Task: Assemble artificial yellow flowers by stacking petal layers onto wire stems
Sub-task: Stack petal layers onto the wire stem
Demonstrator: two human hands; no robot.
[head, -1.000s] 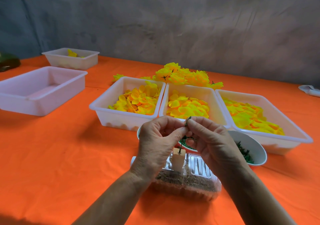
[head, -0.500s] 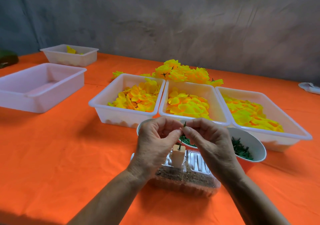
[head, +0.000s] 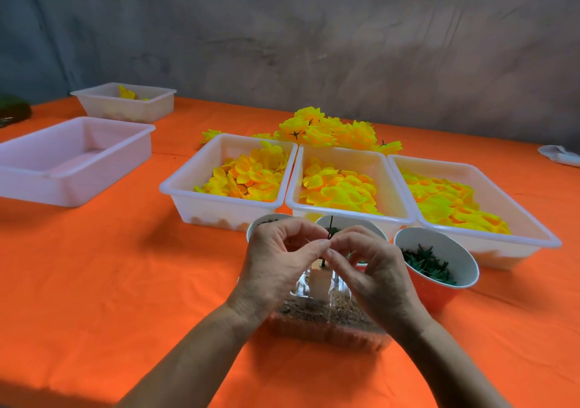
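A thin dark wire stem [head: 330,227] stands upright in a pale foam block [head: 320,282] on top of a clear plastic box [head: 326,323] of brown grit. My left hand [head: 279,260] and my right hand [head: 373,269] meet at the stem, each pinching it between thumb and fingertips; any small part between the fingers is hidden. Behind them stand three white trays of yellow petal layers: left [head: 188,185], middle [head: 392,194], right [head: 530,219]. A heap of finished yellow flowers [head: 329,130] lies behind the trays.
Cups stand just beyond my hands: one at right [head: 439,288] holds green parts, one in the middle [head: 373,227], one at left [head: 263,222]. An empty pink-white tray [head: 62,163] and a smaller tray [head: 125,103] sit far left. Orange cloth [head: 110,282] covers the table.
Both hands have stayed pinched at the stem, sliding a little lower on it so more wire shows above the fingers. The view has tipped slightly.
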